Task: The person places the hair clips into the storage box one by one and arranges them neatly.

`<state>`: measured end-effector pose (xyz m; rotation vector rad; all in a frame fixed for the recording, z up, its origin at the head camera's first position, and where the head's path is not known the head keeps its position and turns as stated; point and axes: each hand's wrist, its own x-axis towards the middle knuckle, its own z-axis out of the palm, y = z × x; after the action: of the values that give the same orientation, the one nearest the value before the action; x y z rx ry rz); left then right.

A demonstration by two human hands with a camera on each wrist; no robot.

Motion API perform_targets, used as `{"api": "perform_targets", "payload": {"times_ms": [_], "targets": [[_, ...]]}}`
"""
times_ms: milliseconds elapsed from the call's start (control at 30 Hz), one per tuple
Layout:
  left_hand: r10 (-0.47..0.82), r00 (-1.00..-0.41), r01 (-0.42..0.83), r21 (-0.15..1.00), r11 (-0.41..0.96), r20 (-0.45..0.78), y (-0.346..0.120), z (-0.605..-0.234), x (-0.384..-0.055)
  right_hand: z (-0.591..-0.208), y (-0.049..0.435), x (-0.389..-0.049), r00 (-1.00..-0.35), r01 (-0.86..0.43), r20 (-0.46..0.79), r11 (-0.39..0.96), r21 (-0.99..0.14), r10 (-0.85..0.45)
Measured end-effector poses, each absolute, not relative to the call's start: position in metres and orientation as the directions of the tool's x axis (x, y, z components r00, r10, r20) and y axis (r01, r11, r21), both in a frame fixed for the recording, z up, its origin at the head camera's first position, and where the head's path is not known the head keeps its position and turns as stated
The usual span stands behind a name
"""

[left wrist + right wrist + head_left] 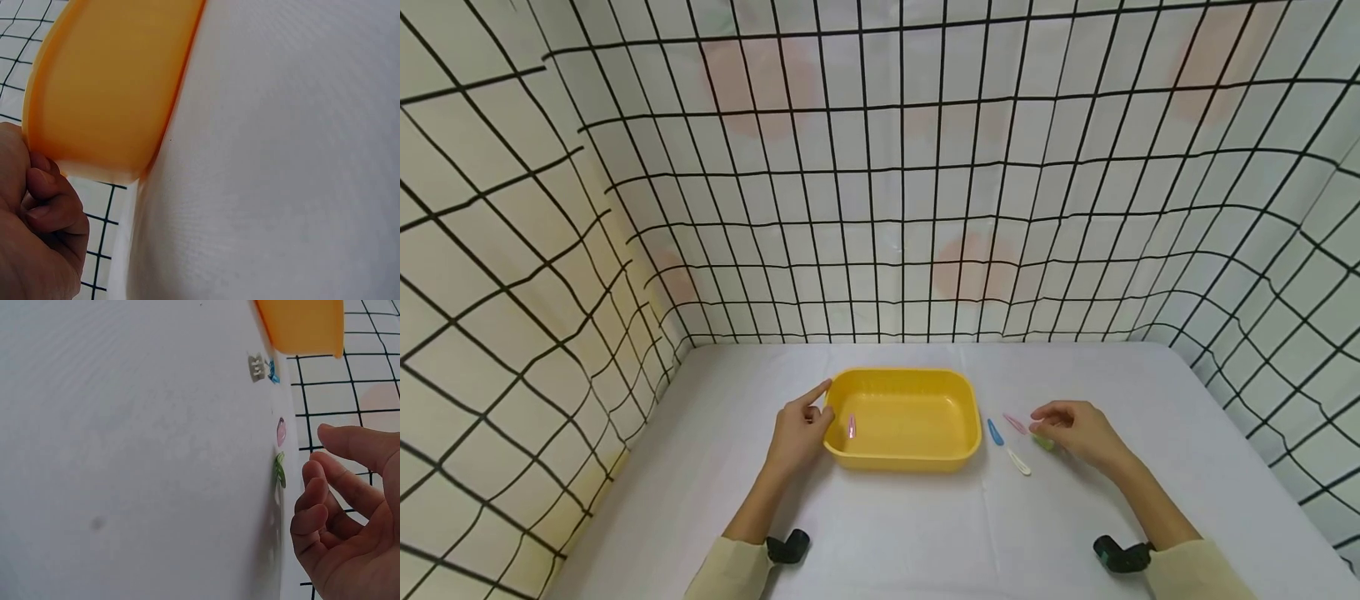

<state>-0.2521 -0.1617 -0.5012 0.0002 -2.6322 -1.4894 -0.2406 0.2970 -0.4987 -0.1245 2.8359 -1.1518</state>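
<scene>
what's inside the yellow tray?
One pink hair clip, toward the left end of the yellow tray; nothing else shows inside. In the head view the tray's near wall hides its own inner face, and the left hand covers a bit of the left rim.

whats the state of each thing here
Yellow tray: upright, one clip inside
Inner pink clip: inside tray
Blue clip: on table
White clip: on table
Outer pink clip: on table
Green clip: on table
Left hand: gripping tray
Right hand: holding nothing
All clips: open or snapped, can't tell
</scene>
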Motion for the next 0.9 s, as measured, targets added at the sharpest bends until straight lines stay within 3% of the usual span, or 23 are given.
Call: {"api": "perform_targets", "payload": {"times_ms": [900], "targets": [[-0.067,-0.992,0.057,0.858,0.51,0.106,-0.161,-0.501,-0.25,-0.504,0.299,-0.225,-0.995,-0.044,-0.042,0.789,-0.613,-0.088]]}}
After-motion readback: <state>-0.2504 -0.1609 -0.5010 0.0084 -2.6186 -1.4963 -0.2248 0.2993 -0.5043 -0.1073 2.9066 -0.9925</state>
